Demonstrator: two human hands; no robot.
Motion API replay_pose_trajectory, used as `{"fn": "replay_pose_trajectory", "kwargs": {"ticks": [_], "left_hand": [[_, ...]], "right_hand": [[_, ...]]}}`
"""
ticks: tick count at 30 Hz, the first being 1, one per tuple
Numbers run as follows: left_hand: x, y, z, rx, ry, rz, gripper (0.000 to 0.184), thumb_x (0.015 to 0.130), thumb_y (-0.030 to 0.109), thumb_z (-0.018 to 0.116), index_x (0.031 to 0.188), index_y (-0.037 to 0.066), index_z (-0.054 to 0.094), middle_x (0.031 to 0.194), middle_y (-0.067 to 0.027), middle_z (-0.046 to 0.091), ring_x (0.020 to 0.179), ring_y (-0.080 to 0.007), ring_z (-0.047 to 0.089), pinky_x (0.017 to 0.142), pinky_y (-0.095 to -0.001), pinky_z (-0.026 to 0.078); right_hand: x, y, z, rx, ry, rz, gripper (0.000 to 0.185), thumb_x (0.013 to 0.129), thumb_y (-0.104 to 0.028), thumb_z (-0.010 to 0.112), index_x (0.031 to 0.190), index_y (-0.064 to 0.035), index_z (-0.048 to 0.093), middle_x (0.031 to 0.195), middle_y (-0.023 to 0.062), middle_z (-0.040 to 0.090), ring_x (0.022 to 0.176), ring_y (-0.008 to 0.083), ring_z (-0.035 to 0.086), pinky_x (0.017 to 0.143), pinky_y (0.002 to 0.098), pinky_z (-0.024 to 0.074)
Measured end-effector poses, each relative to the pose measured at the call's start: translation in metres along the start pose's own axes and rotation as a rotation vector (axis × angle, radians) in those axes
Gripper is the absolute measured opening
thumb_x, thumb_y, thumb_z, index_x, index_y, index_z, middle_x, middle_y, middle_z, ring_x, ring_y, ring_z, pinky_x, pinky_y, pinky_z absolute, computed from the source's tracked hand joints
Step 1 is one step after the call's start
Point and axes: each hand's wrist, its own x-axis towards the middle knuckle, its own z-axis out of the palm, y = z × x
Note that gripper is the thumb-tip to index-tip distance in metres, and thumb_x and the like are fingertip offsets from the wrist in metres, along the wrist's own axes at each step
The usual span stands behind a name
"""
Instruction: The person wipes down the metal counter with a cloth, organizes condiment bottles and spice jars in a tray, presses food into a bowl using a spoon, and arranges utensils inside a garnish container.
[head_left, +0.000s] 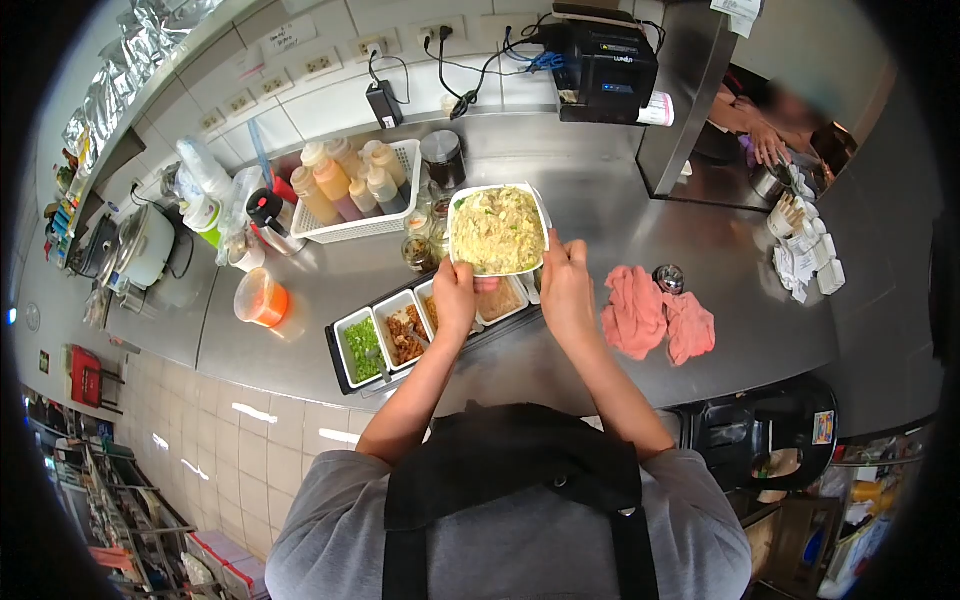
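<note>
Both hands hold a white square container point(455, 262) filled with a chunky pale-yellow food mixture point(498, 232) flecked with green. My left hand point(455, 298) is closed on its near-left corner, and my right hand point(566, 285) grips the near-right side. Beneath the container and my left hand sits a black tray point(345, 375) of white tubs. One tub holds chopped green onion point(358, 345), another brown bits point(404, 335); the tubs further right are partly hidden by the hands. Small glass jars point(418, 252) stand just left of the container.
A white basket point(355, 229) of sauce bottles and a dark-lidded jar point(443, 160) stand behind. An orange-filled tub point(262, 298) is left; pink cloths point(640, 312) and a small metal-topped shaker point(668, 279) lie right. A black printer point(606, 72) sits at the back. Another person's hand point(768, 143) shows beyond the partition.
</note>
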Motion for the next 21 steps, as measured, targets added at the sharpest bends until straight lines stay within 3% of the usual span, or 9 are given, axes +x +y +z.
{"fn": "replay_pose_trajectory", "kwargs": {"ticks": [10, 21], "left_hand": [[-0.002, 0.003, 0.000, 0.040, -0.019, 0.035, 0.028, 0.094, 0.009, 0.035, 0.105, -0.013, 0.047, 0.077, -0.0195, 0.064, 0.060, -0.0250, 0.067, 0.055, -0.0317, 0.057], [-0.006, 0.009, 0.000, 0.072, -0.047, 0.043, 0.027, 0.094, 0.008, 0.035, 0.105, -0.014, 0.046, 0.077, -0.0179, 0.063, 0.061, -0.0246, 0.068, 0.055, -0.0308, 0.057]], "right_hand": [[0.021, -0.009, -0.026, -0.154, -0.027, -0.060, 0.032, 0.090, -0.011, 0.048, 0.118, 0.0010, 0.056, 0.095, 0.0166, 0.052, 0.067, 0.0355, 0.062, 0.060, 0.0461, 0.0508], [0.029, -0.009, -0.037, -0.197, -0.066, -0.093, 0.026, 0.089, -0.013, 0.054, 0.112, -0.0064, 0.064, 0.089, 0.0124, 0.055, 0.073, 0.0339, 0.061, 0.065, 0.0446, 0.0484]]}}
